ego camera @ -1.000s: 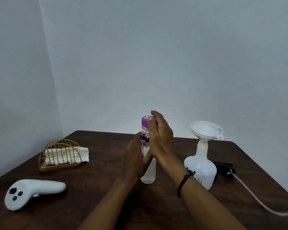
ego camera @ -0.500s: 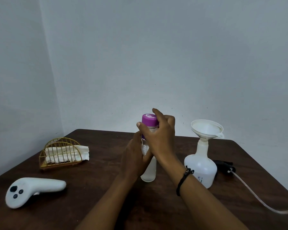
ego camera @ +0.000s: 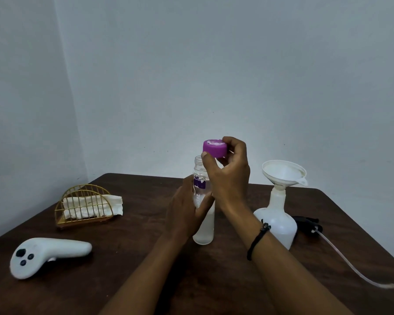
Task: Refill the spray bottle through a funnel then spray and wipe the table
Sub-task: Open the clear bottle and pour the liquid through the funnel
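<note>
A clear water bottle [ego camera: 204, 230] with a purple label stands upright at the middle of the dark wooden table [ego camera: 146, 280], its mouth uncovered. My left hand [ego camera: 184, 212] is wrapped around its body. My right hand [ego camera: 230, 176] holds the purple cap [ego camera: 214, 148] just above and to the right of the bottle's mouth. To the right stands the white spray bottle [ego camera: 276, 226] with a white funnel [ego camera: 283, 173] seated in its neck. The black spray head [ego camera: 307, 225] lies behind it, its thin tube [ego camera: 350, 267] trailing toward the front right.
A gold wire holder with folded white cloths [ego camera: 87, 206] sits at the back left. A white handheld controller [ego camera: 48, 255] lies at the front left. Grey walls close the table's back and left sides.
My right hand has twisted the purple cap off the water bottle and lifted it clear of the mouth. My left hand has kept its grip on the bottle.
</note>
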A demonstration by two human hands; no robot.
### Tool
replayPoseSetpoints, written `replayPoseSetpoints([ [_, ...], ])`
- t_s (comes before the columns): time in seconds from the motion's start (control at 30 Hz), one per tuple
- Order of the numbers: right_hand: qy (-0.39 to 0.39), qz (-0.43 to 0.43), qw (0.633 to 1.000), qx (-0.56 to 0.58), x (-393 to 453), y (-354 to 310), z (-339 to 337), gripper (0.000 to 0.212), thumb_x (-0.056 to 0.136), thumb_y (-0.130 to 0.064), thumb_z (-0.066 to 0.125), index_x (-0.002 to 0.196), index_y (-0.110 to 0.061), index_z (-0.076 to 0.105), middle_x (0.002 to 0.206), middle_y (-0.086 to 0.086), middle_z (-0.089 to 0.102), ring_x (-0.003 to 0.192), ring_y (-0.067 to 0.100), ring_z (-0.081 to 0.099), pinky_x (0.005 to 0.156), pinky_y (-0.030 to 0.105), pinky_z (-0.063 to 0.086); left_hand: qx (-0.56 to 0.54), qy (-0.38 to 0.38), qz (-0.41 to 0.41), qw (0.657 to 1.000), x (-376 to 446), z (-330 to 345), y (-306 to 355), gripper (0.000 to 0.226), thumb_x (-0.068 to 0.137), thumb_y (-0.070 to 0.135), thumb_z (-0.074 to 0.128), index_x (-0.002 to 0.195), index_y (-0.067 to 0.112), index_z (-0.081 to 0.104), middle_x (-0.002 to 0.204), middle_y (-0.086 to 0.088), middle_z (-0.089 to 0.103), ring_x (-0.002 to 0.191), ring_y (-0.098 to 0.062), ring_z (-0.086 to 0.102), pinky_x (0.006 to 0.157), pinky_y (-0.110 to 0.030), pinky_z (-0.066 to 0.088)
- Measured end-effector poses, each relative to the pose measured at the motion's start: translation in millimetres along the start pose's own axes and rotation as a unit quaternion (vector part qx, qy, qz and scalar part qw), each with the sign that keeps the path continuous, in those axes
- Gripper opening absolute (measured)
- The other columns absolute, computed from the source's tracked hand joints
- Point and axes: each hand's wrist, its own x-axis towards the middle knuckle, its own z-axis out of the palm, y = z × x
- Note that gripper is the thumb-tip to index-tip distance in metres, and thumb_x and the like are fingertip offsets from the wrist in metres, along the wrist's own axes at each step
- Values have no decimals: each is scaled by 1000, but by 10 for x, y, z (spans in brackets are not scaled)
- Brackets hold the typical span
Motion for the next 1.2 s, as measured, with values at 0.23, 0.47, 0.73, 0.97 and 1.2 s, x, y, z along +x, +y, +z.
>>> replayPoseSetpoints([
  [0.23, -120, -11, 983, -138, 132, -411, -114, 51, 80, -24, 76, 127, -20, 59, 123, 1, 48, 104, 17, 58, 65, -5, 41, -21, -17, -4, 1000, 5, -49, 50, 56, 82, 69, 47, 119, 27, 52, 103, 22, 57, 85, 5, 57, 72, -4, 39],
  [0.47, -305, -22, 903, -301, -13, -764, -148, 41, 79, -29, 73, 115, -21, 54, 108, -2, 57, 91, 12, 56, 71, 22, 49, 4, -33, -32, 999, 22, -31, -50, 70, 75, 72, 38, 104, 12, 59, 90, 4, 65, 83, -12, 63, 71, -26, 50],
  [0.73, -245, 59, 866, -433, 57, -387, -195, 19, 84, -30, 60, 88, -14, 50, 101, 7, 42, 66, 18, 45, 49, 26, 26, -27, 0, -49, 998, 79, -139, -155, 64, 85, 68, 46, 130, 23, 50, 123, 4, 64, 106, -16, 62, 86, -45, 53],
  [0.97, -264, 112, 824, -488, -78, 293, -132, 16, 95, -22, 52, 105, -9, 55, 123, 14, 40, 91, 31, 56, 62, 30, 41, -12, 16, -37, 999, 55, -147, -136, 54, 85, 63, 45, 119, 22, 53, 103, 8, 65, 91, -13, 62, 73, -31, 48],
  [1.2, -357, 125, 793, -478, -258, 806, -166, 28, 93, -16, 59, 120, -10, 54, 131, 17, 49, 111, 34, 56, 87, 40, 50, -14, 21, -32, 999, 54, -121, -180, 54, 85, 63, 48, 118, 20, 54, 100, 11, 64, 88, -12, 61, 72, -30, 48],
])
